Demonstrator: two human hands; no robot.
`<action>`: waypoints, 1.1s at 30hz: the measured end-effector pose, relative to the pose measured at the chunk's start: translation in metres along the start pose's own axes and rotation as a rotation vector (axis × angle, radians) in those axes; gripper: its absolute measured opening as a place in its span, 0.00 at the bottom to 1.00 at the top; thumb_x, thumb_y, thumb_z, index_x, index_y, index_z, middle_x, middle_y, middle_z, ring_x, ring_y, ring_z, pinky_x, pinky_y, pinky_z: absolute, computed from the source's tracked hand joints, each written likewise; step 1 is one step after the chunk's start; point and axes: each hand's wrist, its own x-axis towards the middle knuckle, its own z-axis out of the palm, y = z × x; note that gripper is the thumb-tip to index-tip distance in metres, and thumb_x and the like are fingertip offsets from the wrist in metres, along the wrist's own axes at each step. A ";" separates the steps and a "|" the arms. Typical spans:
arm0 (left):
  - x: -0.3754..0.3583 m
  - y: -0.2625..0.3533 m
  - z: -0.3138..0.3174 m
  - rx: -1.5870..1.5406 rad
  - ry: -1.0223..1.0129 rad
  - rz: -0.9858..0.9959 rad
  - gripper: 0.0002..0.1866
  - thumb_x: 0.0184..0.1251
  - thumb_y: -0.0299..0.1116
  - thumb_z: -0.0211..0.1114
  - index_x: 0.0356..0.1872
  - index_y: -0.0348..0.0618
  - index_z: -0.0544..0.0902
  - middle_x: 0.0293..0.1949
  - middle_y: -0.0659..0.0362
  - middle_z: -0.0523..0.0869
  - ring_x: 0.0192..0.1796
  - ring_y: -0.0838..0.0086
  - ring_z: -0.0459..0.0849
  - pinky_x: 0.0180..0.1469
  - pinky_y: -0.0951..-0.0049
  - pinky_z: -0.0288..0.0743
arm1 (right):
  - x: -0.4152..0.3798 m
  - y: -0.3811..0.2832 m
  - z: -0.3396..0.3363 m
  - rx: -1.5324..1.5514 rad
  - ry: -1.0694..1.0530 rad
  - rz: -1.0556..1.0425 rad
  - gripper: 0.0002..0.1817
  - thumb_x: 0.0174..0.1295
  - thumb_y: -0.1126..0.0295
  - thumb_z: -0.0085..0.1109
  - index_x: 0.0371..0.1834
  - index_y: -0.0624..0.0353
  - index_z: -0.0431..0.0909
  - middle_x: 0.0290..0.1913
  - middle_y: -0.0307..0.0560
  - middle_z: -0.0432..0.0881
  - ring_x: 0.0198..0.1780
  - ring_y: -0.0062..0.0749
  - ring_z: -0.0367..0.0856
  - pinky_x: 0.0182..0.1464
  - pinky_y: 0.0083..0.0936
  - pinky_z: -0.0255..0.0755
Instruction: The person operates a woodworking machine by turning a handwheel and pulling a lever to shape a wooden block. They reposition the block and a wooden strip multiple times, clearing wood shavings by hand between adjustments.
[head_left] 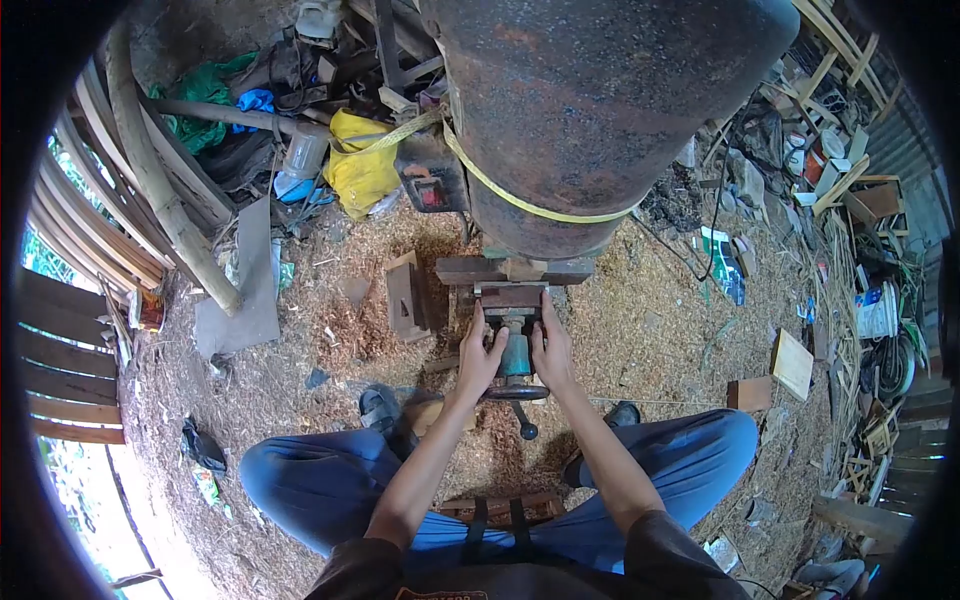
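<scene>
I sit low with my knees apart in blue trousers. In front of me a teal bottle jack stands on the sawdust ground under wooden blocks that bear a big rusty steel cylinder. My left hand grips the jack's left side. On the jack's right side my right hand grips it, fingers reaching up to the block above. A dark handle sticks out of the jack's base toward me.
A yellow strap runs round the cylinder. A small wooden box lies left of the jack, a yellow sack behind it. Curved poles lean at left. Wood offcuts and scrap pile up at right.
</scene>
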 end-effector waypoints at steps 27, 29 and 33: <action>0.000 -0.004 -0.004 -0.042 -0.055 0.017 0.41 0.78 0.40 0.62 0.82 0.34 0.52 0.76 0.33 0.64 0.79 0.48 0.65 0.79 0.60 0.59 | -0.058 -0.073 -0.048 -0.107 -0.229 0.117 0.22 0.76 0.65 0.53 0.69 0.63 0.72 0.66 0.66 0.73 0.64 0.61 0.76 0.68 0.46 0.68; 0.000 -0.005 -0.006 -0.043 -0.050 0.030 0.39 0.79 0.39 0.61 0.82 0.35 0.53 0.77 0.34 0.65 0.79 0.49 0.66 0.78 0.60 0.59 | -0.083 -0.067 -0.041 -0.141 -0.221 -0.022 0.20 0.77 0.63 0.53 0.66 0.59 0.74 0.59 0.64 0.74 0.58 0.60 0.76 0.61 0.48 0.71; 0.002 -0.004 -0.012 -0.022 -0.092 -0.045 0.38 0.79 0.38 0.61 0.81 0.35 0.54 0.76 0.35 0.66 0.78 0.48 0.66 0.78 0.60 0.60 | -0.092 -0.058 -0.038 0.015 -0.218 0.044 0.15 0.75 0.67 0.55 0.61 0.55 0.79 0.52 0.58 0.75 0.53 0.56 0.76 0.55 0.45 0.72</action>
